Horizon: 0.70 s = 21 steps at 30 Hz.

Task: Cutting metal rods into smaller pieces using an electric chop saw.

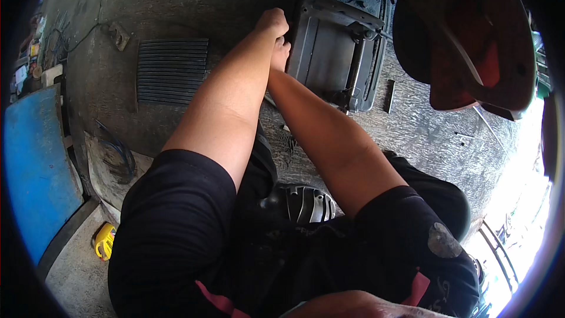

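"What is at the left?"
"A blue panel [41, 168], then a yellow tape measure [105, 241], then dark bars [173, 70] lying side by side."
"And the hands?"
"The left hand [272, 22] is curled, the right hand [281, 54] close by, nearer the body; whether they grip anything, I cannot tell."
"Beside what?"
"A grey machine base [326, 53] just to their right, bearing a screw clamp [356, 68]; a dark red housing [462, 29] sits farther right."

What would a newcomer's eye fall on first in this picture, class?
Probably the bright blue panel at the far left, with a small yellow object to its lower right. Next comes the reddish machine part at upper right. Then the left hand and right hand, close together beside the grey metal base.
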Tool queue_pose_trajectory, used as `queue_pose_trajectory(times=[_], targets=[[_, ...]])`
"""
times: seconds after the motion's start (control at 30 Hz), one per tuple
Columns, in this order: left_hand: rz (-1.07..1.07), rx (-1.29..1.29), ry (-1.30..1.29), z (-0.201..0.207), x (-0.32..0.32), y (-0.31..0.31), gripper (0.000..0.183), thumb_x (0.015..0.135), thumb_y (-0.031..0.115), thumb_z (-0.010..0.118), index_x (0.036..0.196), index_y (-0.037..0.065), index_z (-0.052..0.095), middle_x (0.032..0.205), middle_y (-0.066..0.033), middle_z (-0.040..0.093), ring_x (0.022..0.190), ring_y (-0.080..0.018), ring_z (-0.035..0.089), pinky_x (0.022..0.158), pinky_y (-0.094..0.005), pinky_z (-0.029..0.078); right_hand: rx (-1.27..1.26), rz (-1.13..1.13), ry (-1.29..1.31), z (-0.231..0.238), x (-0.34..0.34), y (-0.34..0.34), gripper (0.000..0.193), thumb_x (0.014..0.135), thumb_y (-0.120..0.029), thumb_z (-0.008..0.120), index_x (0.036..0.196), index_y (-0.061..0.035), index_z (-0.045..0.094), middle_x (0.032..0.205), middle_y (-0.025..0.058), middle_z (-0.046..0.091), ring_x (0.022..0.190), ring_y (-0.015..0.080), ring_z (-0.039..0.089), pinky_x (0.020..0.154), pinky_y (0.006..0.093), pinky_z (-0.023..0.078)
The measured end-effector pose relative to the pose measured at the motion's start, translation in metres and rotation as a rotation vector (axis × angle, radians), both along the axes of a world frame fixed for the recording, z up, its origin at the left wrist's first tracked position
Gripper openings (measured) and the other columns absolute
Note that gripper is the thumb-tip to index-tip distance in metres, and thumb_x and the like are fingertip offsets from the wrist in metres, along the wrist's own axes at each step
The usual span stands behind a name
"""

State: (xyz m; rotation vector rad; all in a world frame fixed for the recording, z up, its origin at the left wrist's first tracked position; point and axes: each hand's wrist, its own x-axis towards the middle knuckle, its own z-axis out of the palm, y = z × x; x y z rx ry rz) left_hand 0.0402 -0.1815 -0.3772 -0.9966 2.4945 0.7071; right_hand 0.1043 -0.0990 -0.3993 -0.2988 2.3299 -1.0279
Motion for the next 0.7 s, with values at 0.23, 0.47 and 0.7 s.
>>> queue_pose_trajectory(times=[0.23,0.47,0.7], targets=[[0.051,0.001,-0.023,0.014,0.004,0.003,0.023,0.077,0.013,0.062,0.098,0.004,0.067,0.106,-0.0197,0.062,0.103,-0.0321,0.059,0.088,-0.0383,0.049,0.075,0.14,0.106,-0.005,-0.004,-0.008,0.063,0.081,-0.037,0.058,0.117,0.0115,0.041,0.121,0.0283,0.045,0.109,0.0449,0.049,0.088,0.0459,0.046],[0.073,-0.046,-0.124,0.022,0.012,0.007,0.023,0.078,0.015,0.063,0.098,0.007,0.068,0.107,-0.0175,0.063,0.103,-0.031,0.06,0.088,-0.0383,0.049,0.143,0.112,-0.297,0.032,-0.008,0.008,0.052,0.082,-0.042,0.054,0.115,-0.0019,0.051,0.108,0.0189,0.062,0.101,0.0329,0.061,0.082,0.0423,0.051],[0.07,-0.095,-0.048,0.023,0.021,0.007,0.026,0.079,0.014,0.056,0.102,0.005,0.065,0.109,-0.0167,0.063,0.104,-0.0314,0.059,0.088,-0.0393,0.049,0.141,0.113,-0.177,0.038,0.003,0.0,0.048,0.084,-0.041,0.052,0.113,-0.0025,0.049,0.104,0.0187,0.064,0.096,0.0339,0.062,0.08,0.043,0.051]])
